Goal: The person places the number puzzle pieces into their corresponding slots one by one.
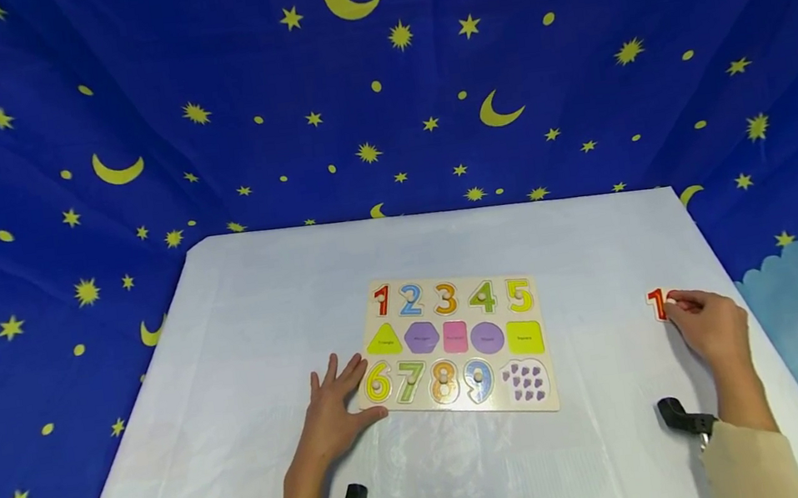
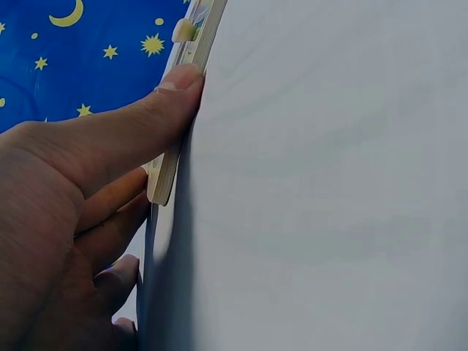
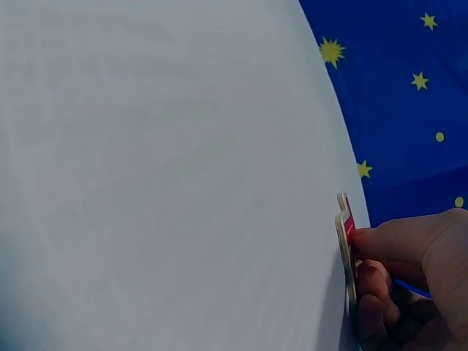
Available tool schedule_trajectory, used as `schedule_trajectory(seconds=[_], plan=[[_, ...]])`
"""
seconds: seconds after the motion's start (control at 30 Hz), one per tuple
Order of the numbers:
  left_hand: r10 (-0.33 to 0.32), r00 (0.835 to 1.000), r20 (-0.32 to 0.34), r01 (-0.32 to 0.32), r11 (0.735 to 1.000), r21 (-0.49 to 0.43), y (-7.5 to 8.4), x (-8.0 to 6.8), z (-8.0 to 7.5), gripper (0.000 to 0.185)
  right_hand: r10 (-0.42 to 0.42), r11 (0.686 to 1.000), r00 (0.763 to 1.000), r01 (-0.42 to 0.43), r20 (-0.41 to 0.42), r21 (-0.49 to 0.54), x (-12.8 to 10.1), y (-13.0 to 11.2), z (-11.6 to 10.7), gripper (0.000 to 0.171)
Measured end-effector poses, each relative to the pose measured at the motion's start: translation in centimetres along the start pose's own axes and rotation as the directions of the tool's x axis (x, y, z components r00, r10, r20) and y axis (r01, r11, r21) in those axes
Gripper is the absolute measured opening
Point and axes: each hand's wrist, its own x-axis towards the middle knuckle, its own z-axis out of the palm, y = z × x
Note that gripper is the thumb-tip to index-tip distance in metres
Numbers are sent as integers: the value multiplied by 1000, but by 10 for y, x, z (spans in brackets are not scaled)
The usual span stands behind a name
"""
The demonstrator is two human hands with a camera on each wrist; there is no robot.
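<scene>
A wooden number-and-shape puzzle board (image 1: pixel 501 296) lies in the middle of the white table (image 1: pixel 264 317). My left hand (image 1: pixel 337 413) lies flat beside its near left corner with the fingers spread. In the left wrist view that left hand (image 2: pixel 73 183) has its thumb pressed against the board's edge (image 2: pixel 172 172). Far to the right, my right hand (image 1: pixel 712 325) pinches a red number 1 piece (image 1: pixel 656 305) standing on edge on the table. The right wrist view shows the piece (image 3: pixel 344 248) edge-on, with the right hand (image 3: pixel 409 256) holding it by the fingertips.
A blue cloth with yellow stars and moons (image 1: pixel 376 75) hangs behind and around the table. The table's right edge (image 1: pixel 746 296) runs close to my right hand. Small pegs (image 2: pixel 183 31) stick up from the board's pieces.
</scene>
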Motion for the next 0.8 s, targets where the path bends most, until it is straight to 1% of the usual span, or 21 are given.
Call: schedule_trajectory(seconds=[0.2, 0.3, 0.5, 0.73, 0.8], plan=[[-14, 1000, 7, 14, 1000, 1, -1, 0, -1, 89, 11, 1000, 1000, -11, 11, 11, 3, 1, 0, 41], [-15, 1000, 9, 15, 1000, 2, 0, 1, 0, 89, -10, 1000, 1000, 10, 9, 0, 2, 3, 0, 41], [-15, 1000, 13, 15, 1000, 1, 0, 1, 0, 89, -86, 996, 996, 85, -26, -31, -1, 1, 0, 36], [-20, 1000, 4, 20, 1000, 3, 0, 1, 0, 89, -100, 995, 995, 100, -23, -12, -9, -10, 3, 35], [-18, 1000, 3, 18, 1000, 0, 0, 0, 0, 89, -116, 993, 993, 116, -29, -11, -11, -13, 4, 34]])
